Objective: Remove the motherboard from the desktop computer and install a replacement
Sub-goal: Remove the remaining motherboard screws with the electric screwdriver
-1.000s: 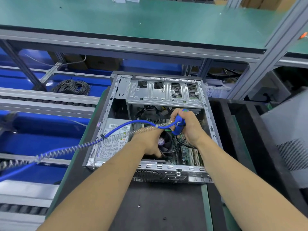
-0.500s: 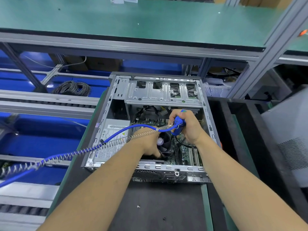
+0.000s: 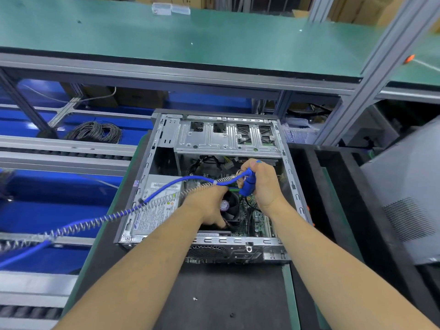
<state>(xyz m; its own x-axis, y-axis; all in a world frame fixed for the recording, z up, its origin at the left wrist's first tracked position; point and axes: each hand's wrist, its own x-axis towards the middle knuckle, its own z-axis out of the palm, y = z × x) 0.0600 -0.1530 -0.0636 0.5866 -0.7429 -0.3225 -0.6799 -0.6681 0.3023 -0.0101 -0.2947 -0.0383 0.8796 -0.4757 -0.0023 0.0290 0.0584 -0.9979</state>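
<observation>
Open desktop case [image 3: 273, 245] lies on dark mat, motherboard [image 3: 256, 222] still inside; right hand [image 3: 263, 184] grips blue electric screwdriver [image 3: 247, 184] upright over board; left hand [image 3: 209, 206] down by CPU fan [image 3: 229, 207], fingertips hidden, grip unclear

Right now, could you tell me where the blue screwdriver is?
In the head view, the right hand grips the blue screwdriver inside the open case, just right of the fan.

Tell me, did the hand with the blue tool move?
No. The right hand gripping the blue electric screwdriver stays just below the silver metal drive cage, as before.
</observation>
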